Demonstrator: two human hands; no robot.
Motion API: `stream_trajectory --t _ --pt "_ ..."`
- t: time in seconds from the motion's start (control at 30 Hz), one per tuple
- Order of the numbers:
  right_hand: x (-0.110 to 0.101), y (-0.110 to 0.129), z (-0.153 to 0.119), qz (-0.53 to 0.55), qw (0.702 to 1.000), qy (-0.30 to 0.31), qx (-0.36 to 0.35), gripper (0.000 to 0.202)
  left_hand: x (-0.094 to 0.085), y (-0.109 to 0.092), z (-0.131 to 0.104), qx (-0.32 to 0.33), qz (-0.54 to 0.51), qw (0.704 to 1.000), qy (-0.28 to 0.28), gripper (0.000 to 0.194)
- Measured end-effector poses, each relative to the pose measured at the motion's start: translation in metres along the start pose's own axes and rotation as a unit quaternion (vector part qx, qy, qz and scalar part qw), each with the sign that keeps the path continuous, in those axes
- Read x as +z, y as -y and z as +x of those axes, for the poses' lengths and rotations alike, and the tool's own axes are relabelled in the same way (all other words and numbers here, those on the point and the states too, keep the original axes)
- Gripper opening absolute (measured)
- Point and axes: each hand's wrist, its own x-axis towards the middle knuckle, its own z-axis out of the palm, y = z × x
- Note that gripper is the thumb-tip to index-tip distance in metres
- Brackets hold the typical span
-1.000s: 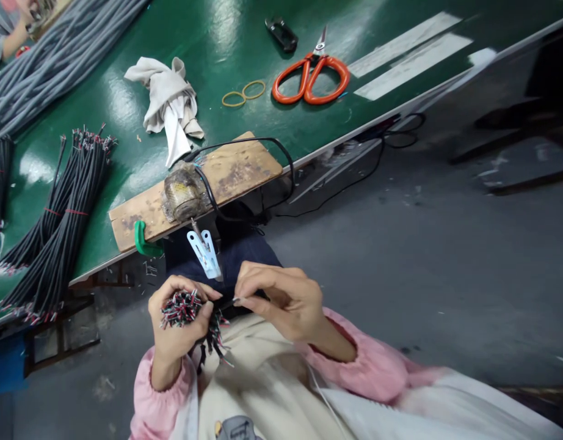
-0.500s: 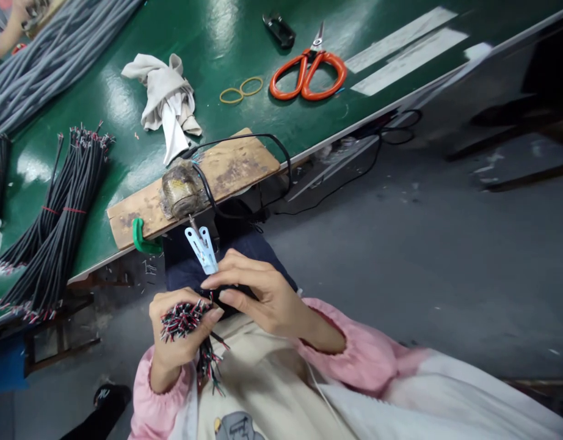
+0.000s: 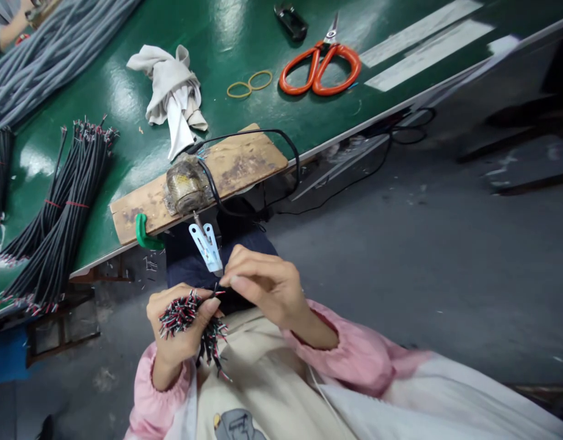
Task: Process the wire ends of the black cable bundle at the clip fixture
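My left hand [image 3: 174,318] is wrapped round a bundle of black cables [image 3: 181,311] whose stripped ends show red, white and black wires. More cable ends hang below that hand. Close beside it, my right hand [image 3: 223,281] is pinched at the tip of a light blue clip [image 3: 207,249]; what its fingertips hold is too small to make out. The clip sits on the shaft of a small motor [image 3: 187,188], which is fixed to a wooden board [image 3: 245,156] at the table edge.
On the green table [image 3: 245,55] are orange-handled scissors [image 3: 320,67], a black tool [image 3: 291,23], rubber bands [image 3: 249,84], a white cloth [image 3: 171,85], tied cable bundles [image 3: 75,208] and grey cables [image 3: 57,61]. A green clamp [image 3: 146,232] grips the board. Another person's arm shows at top left.
My right fingertips have closed together and moved slightly right, below the clip's tip. The cable ends under my left hand have shifted. The whole view has moved a little.
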Motion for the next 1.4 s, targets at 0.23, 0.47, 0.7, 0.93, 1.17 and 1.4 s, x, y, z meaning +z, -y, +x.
stream_trajectory --t 0.23,0.47,0.7,0.93,1.17,1.4 --pt "0.0 -0.008 0.004 0.146 0.98 0.066 0.114 0.033 -0.001 0.002 -0.001 -0.006 -0.022 0.999 0.037 0.017" --pt "0.016 -0.019 -0.006 0.417 0.859 0.095 0.282 0.042 0.001 0.002 0.003 0.032 -0.072 0.995 0.055 0.008" --pt "0.001 -0.014 0.017 0.255 0.906 0.082 0.328 0.047 0.001 -0.005 0.005 0.038 -0.024 0.998 0.041 0.007" --pt "0.01 -0.006 0.061 0.143 0.946 0.018 0.29 0.059 -0.001 -0.017 0.01 0.077 -0.004 0.997 -0.028 0.015" --pt "0.022 -0.01 0.059 0.36 0.862 0.03 0.356 0.054 0.005 -0.016 0.019 0.03 -0.018 0.999 -0.038 0.014" --pt "0.019 -0.021 0.049 0.393 0.835 0.014 0.385 0.057 0.006 -0.015 0.018 -0.002 -0.017 0.999 -0.039 0.013"
